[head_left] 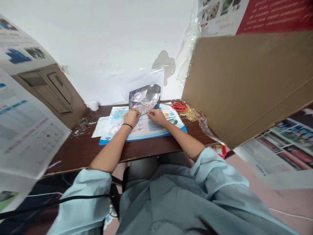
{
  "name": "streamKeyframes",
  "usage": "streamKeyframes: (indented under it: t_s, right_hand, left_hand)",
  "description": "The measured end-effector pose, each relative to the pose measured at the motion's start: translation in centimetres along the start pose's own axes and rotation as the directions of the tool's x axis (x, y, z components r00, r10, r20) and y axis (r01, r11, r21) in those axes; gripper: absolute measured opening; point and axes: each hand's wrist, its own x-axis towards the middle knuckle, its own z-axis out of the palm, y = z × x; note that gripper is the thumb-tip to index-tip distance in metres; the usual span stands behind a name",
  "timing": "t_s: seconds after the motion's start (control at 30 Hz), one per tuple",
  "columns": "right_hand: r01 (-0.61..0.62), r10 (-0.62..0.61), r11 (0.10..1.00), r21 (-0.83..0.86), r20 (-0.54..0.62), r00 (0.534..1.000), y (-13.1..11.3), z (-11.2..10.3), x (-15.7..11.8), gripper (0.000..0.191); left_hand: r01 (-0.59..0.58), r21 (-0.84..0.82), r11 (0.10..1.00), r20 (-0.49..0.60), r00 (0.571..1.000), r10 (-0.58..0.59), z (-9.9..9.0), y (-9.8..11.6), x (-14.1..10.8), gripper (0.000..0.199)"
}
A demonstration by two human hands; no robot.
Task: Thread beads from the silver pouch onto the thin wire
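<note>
A crumpled silver foil pouch (144, 98) stands upright at the far side of the desk, with a speckled pattern showing on its front. My left hand (131, 117) and my right hand (156, 117) both pinch its lower edge, their fingertips a short gap apart. Both wrists rest over a printed blue-and-white sheet (144, 128) lying under the pouch, and a black band circles my left wrist. The pouch's bottom edge is partly hidden by my fingers.
Red-handled scissors (179, 106) and a tangle of gold tinsel (188, 113) lie to the right on the dark wooden desk (156, 147). Loose scraps (83, 124) sit at its left. A large cardboard sheet (244, 85) and a hanging newspaper (26, 127) flank the desk.
</note>
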Motion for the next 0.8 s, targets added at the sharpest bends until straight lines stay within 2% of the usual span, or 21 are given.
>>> streamKeyframes:
  t_s: [0.07,0.3,0.43,0.63,0.8]
  right_hand:
    - [0.008,-0.007,0.999,-0.053,0.013,1.000,0.0,-0.2,0.1,0.012]
    - [-0.019,0.029,0.985,-0.173,0.053,0.998,0.0,-0.8,0.1,0.012]
    - [-0.009,0.030,0.979,-0.203,0.099,0.995,0.0,-0.6,0.2,0.014]
    - [-0.011,0.033,0.984,-0.177,0.119,0.992,0.2,-0.3,0.1,0.014]
    - [-0.025,0.032,0.993,-0.112,0.064,0.997,0.5,-0.2,0.0,0.006]
  left_hand:
    - [0.023,-0.055,0.998,-0.055,0.998,-0.026,0.3,-0.1,0.1,0.014]
    - [0.072,-0.299,0.952,-0.135,0.984,-0.116,1.2,0.0,0.1,0.015]
    - [0.125,-0.439,0.890,-0.105,0.976,-0.189,0.9,0.3,0.1,0.019]
    - [0.094,-0.322,0.942,-0.091,0.987,-0.130,0.8,0.4,-0.2,0.016]
    - [0.043,-0.322,0.946,-0.156,0.983,-0.098,1.0,0.1,-0.2,0.016]
